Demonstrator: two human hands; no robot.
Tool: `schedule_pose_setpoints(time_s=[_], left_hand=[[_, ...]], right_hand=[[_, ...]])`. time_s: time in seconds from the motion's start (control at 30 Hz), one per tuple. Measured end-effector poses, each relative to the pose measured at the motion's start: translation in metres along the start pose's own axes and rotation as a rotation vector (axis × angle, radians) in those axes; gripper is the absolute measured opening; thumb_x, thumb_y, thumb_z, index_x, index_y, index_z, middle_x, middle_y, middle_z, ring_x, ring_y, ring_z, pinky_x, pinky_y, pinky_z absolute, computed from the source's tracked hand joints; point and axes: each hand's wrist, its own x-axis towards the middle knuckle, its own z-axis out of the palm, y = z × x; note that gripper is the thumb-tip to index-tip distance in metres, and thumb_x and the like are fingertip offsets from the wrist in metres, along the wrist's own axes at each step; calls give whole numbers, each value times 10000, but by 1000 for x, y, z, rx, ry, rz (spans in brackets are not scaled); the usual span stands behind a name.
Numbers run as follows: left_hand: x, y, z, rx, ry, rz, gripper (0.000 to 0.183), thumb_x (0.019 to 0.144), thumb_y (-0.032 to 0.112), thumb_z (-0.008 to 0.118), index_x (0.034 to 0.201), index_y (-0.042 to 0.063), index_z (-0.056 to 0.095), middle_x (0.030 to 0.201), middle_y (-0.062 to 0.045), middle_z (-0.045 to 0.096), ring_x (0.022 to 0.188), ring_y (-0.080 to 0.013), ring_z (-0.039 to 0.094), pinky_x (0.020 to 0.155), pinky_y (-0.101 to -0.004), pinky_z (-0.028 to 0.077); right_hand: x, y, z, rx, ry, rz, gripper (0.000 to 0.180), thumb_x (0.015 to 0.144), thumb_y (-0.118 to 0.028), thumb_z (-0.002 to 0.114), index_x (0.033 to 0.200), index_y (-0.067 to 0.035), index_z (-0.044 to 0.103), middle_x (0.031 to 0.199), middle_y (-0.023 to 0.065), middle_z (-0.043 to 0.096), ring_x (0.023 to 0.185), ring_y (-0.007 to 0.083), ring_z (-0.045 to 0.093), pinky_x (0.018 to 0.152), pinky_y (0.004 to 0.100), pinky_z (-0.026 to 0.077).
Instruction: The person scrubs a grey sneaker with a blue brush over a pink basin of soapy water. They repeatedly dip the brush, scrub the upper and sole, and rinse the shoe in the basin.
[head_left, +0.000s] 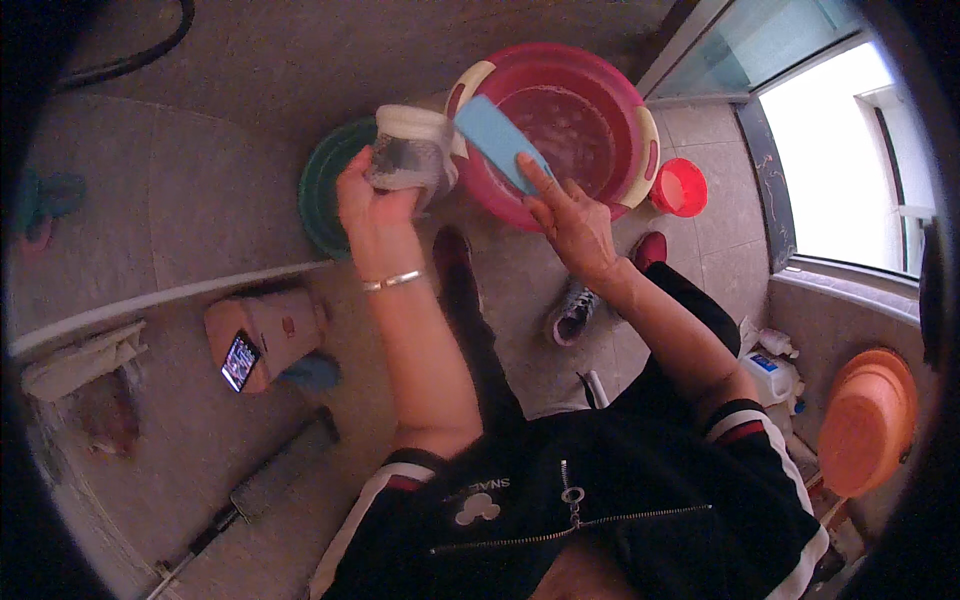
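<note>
My left hand (371, 206) is closed around a wet-looking white and grey shoe (409, 154), tilted up above a green basin (319, 191). The hand hides part of the shoe. In my right hand (577, 225) is a light-blue brush (495, 135), its flat back facing up and its underside hidden. The brush's far end is close beside the shoe; I cannot tell whether they touch. Beneath the brush stands a large pink basin (551, 60) with cream handles, holding cloudy, sudsy water (574, 120).
A laced sneaker (576, 311) lies on the tiles between my feet. Right of the pink basin is a small red bucket (681, 187). An orange basin (862, 427) leans by the wall near a white jug (772, 379). At left, a phone (240, 360) rests on a pinkish container (289, 330).
</note>
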Motion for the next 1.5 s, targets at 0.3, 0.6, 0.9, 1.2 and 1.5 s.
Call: schedule_pose_setpoints(time_s=[0.3,0.6,0.9,1.2,1.5], left_hand=[[-8,-13,-10,289,-102,92,270,864,126,341,1020,4,525,1106,-169,535,1042,-325,492,929,-506,356],[0,22,-17,-251,146,-134,318,840,74,404,1140,13,490,1214,-164,467,1144,-293,421,995,-431,311],[-20,11,1,-278,154,-95,290,826,62,410,1094,12,512,1191,-167,479,1130,-293,426,991,-439,312],[19,40,-33,-380,27,-194,308,834,79,435,1129,5,483,1188,-169,477,1121,-283,439,986,-393,330],[-19,23,-3,-310,146,-46,278,863,89,399,1104,-6,499,1174,-165,491,1107,-261,455,952,-381,360]], right_hand=[[24,-18,1,-83,142,-257,537,792,-276,600,1270,-389,386,686,112,468,540,279,554,433,398,428],[15,13,8,-112,29,-193,543,787,-280,603,1276,-374,385,710,108,466,559,295,555,461,405,447],[20,-22,10,-34,12,-201,542,793,-206,607,1281,-320,399,789,132,517,643,313,570,542,395,464],[6,7,32,120,97,-33,522,810,-183,583,1289,-286,400,812,151,535,655,331,565,568,406,459],[20,-22,31,139,91,-181,547,796,-240,602,1282,-355,379,802,159,546,652,345,585,511,432,463]])
